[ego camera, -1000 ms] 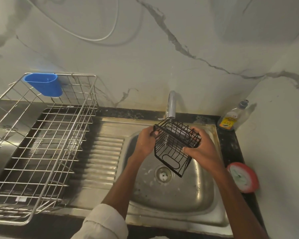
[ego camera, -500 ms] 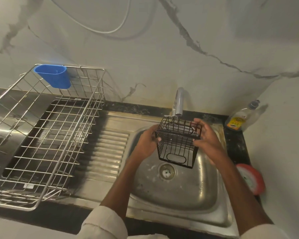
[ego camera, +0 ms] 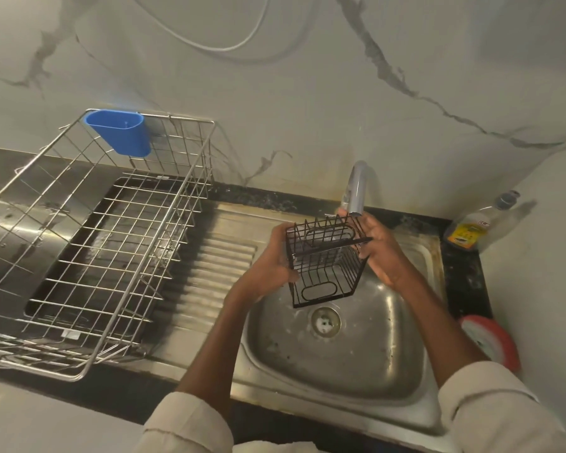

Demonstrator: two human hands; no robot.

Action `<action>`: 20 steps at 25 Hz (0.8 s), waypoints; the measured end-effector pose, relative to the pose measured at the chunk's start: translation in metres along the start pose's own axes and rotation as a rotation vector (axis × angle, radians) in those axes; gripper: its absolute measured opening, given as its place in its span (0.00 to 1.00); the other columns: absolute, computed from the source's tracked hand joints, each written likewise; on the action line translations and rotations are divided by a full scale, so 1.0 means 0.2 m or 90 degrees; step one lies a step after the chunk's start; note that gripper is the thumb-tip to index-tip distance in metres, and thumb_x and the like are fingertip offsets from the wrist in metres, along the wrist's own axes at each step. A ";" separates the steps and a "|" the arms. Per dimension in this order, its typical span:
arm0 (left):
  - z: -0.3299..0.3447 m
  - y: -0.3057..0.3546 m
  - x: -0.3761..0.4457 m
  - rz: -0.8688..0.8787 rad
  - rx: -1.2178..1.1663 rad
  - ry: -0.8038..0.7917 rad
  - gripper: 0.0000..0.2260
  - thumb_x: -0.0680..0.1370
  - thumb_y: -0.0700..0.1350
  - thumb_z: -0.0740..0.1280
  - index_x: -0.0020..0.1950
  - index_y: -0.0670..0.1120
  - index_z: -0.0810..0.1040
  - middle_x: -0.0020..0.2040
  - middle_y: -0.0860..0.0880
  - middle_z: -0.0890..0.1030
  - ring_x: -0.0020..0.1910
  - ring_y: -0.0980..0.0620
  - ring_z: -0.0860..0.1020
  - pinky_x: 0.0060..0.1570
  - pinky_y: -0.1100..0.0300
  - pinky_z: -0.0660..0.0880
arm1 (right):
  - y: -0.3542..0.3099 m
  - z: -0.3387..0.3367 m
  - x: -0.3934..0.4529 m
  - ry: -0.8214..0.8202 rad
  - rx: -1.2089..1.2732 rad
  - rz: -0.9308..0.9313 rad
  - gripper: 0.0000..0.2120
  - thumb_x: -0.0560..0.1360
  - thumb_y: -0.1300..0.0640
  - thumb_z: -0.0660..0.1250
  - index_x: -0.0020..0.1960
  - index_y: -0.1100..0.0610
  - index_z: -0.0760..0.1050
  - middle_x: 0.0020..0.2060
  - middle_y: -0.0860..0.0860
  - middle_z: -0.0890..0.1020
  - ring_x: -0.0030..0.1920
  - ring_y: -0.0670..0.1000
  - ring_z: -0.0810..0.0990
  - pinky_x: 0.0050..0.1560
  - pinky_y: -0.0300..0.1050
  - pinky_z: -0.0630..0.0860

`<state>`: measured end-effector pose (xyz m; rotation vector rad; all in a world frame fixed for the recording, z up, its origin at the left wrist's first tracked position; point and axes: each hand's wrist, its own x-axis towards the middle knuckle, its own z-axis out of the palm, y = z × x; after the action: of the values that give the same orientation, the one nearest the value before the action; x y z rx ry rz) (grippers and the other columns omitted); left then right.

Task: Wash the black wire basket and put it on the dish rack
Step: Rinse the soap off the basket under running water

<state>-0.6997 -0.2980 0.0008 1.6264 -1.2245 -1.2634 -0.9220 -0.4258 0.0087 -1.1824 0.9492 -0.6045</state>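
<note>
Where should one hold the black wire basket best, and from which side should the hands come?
Hold the black wire basket by its two opposite side walls, one hand coming from each side, as the left hand and right hand do. Those walls are flat wire grids that fingers hook easily, leaving the open top free under the faucet.

Over the last second the black wire basket (ego camera: 325, 261) has been turned between the hands, from a slanted tilt to sitting squarer, and raised toward the tap (ego camera: 355, 188). The right hand (ego camera: 381, 253) has shifted up its side, fingertips apparently near the spout.
</note>
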 end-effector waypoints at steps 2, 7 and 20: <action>0.01 -0.01 -0.01 -0.011 0.013 0.011 0.44 0.72 0.22 0.70 0.78 0.49 0.54 0.66 0.44 0.73 0.54 0.46 0.82 0.47 0.54 0.83 | -0.03 0.02 0.04 -0.038 -0.044 -0.008 0.43 0.65 0.83 0.51 0.74 0.55 0.68 0.68 0.46 0.79 0.70 0.44 0.74 0.62 0.45 0.74; 0.04 -0.04 -0.02 -0.007 0.013 0.096 0.47 0.64 0.37 0.77 0.77 0.58 0.59 0.67 0.44 0.74 0.63 0.45 0.81 0.57 0.47 0.84 | -0.06 0.06 0.12 -0.069 -0.089 -0.017 0.43 0.62 0.80 0.52 0.73 0.56 0.71 0.68 0.47 0.79 0.73 0.44 0.70 0.70 0.50 0.67; 0.23 -0.08 -0.10 -0.033 0.052 0.252 0.49 0.60 0.47 0.81 0.77 0.50 0.63 0.67 0.50 0.72 0.67 0.49 0.74 0.67 0.47 0.78 | -0.02 0.05 0.14 0.158 -0.297 -0.060 0.15 0.74 0.67 0.73 0.58 0.55 0.84 0.54 0.49 0.85 0.53 0.45 0.82 0.54 0.38 0.81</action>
<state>-0.7417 -0.2737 -0.0198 1.8687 -1.0023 -0.8717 -0.8985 -0.4449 0.0057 -1.5975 1.2958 -0.6331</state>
